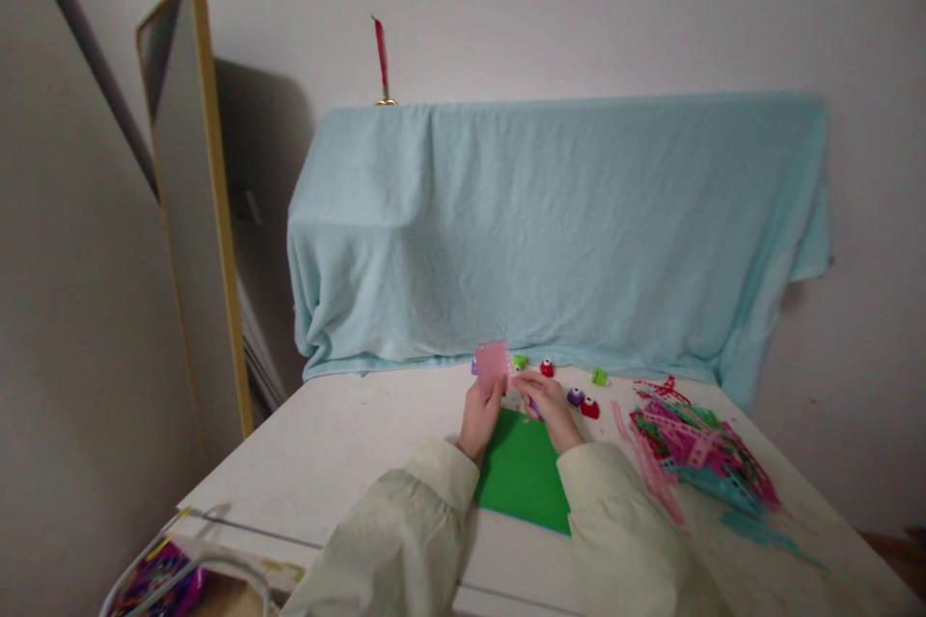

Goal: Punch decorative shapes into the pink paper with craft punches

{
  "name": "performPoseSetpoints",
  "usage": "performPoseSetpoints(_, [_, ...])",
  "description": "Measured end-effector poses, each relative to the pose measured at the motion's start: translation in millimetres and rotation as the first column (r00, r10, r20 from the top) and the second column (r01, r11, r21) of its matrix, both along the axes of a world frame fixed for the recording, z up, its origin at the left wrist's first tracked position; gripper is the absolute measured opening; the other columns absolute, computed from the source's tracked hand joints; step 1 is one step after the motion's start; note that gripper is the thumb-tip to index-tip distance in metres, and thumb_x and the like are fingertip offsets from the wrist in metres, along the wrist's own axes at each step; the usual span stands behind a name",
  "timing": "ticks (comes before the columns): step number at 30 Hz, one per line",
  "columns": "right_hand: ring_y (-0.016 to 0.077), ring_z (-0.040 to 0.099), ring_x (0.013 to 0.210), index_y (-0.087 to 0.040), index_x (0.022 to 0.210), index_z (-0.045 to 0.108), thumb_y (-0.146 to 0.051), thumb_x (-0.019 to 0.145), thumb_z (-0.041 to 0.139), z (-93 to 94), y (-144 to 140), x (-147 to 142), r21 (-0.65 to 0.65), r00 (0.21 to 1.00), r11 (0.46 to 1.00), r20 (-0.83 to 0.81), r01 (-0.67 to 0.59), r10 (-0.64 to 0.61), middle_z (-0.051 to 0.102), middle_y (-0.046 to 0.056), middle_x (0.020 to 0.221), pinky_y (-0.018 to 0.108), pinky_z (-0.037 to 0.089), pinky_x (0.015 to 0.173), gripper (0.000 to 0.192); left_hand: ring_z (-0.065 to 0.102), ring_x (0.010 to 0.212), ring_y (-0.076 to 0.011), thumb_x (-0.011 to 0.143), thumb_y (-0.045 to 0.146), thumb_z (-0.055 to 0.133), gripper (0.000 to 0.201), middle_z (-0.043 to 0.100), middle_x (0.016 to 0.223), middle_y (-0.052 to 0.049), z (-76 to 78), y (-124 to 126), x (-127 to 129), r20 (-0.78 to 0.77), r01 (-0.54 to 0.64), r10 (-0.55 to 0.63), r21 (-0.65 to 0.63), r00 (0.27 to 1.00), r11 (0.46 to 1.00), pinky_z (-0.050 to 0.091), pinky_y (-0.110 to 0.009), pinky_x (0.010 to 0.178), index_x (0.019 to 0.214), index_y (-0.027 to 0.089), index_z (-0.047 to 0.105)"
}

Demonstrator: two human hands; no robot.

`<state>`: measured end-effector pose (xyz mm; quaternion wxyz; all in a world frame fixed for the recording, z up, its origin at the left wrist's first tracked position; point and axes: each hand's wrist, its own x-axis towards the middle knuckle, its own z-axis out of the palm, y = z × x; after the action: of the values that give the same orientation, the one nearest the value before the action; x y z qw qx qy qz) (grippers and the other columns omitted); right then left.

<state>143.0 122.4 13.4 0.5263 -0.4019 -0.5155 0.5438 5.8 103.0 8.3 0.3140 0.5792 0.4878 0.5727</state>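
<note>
Cream sleeves [405, 530] lead to hands: left [480, 416] pinches pink paper [493, 365]; right [550, 408] apparently grips a punch.

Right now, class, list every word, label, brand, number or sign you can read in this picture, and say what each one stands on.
None can be read.
The pink card in the left hand: no print shows.
The green sheet under the right hand: plain.
The small punches on the table: too small to tell any marks.
The blue cloth: plain.
</note>
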Motion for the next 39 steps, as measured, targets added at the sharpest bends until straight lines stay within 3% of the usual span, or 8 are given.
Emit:
performPoseSetpoints(18, [0.0049, 0.034, 0.031, -0.017, 0.077, 0.058, -0.04, 0.071, 0.066, 1.2, -1, 1, 0.023, 1.0, 1.0, -0.03, -0.004, 0.005, 0.045, -0.007, 0.047, 0.019, 0.02, 0.031, 0.025, 0.052, 0.055, -0.0138, 0.084, 0.055, 0.043, 0.05, 0.058, 0.056, -0.002, -1.9, -1, -1, -0.026, 0.044, -0.045, -0.041, 0.999, 0.998, 0.039, -0.023, 0.051, 0.069, 0.011, 0.062])
performPoseSetpoints(25, [0.0048, 0.033, 0.029, -0.017, 0.074, 0.058, -0.039, 0.071, 0.066, -5.5, 6, 2, 0.027, 0.999, 1.0, -0.041, -0.012, 0.013, 0.043, -0.008, 0.046, 0.018, 0.018, 0.029, 0.024, 0.062, 0.078, -0.0184, 0.082, 0.047, 0.05, 0.043, 0.069, 0.087, -0.008, 2.1, -4, 3, -0.067, 0.089, -0.083, 0.095, 0.994, 0.991, 0.049, -0.029, 0.071, 0.1, 0.012, 0.065])
performPoseSetpoints(29, [0.0049, 0.033, 0.029, -0.016, 0.075, 0.059, -0.039, 0.07, 0.066, -7.9, 8, 2, 0.038, 0.999, 0.999, -0.039, 0.01, -0.009, 0.044, -0.008, 0.045, 0.018, 0.018, 0.029, 0.024, 0.058, 0.063, -0.0154, 0.082, 0.043, 0.05, 0.036, 0.066, 0.07, -0.004, -2.3, -2, 2, -0.18, 0.115, -0.096, 0.094, 0.979, 0.989, 0.044, -0.024, 0.058, 0.084, 0.011, 0.067])
performPoseSetpoints(34, [0.0054, 0.034, 0.03, -0.016, 0.077, 0.059, -0.038, 0.066, 0.069, -10.8, 12, 2, 0.028, 0.991, 0.995, -0.094, 0.099, -0.096, 0.045, -0.007, 0.045, 0.018, 0.019, 0.029, 0.026, 0.037, 0.047, -0.0085, 0.081, 0.033, 0.046, 0.038, 0.04, 0.046, 0.004, -10.9, 4, 2, -0.359, 0.102, -0.047, 0.137, 0.932, 0.985, 0.027, -0.02, 0.048, 0.049, 0.014, 0.05])
performPoseSetpoints(39, [0.0056, 0.034, 0.03, -0.016, 0.078, 0.059, -0.037, 0.064, 0.069, -15.6, 16, 4, 0.017, 0.977, 0.988, -0.154, 0.153, -0.148, 0.045, -0.008, 0.045, 0.019, 0.02, 0.029, 0.028, 0.03, 0.05, -0.0078, 0.076, 0.021, 0.043, 0.031, 0.028, 0.048, 0.005, -12.0, 3, 2, -0.366, 0.145, -0.084, 0.144, 0.927, 0.979, 0.021, -0.019, 0.049, 0.046, 0.016, 0.037])
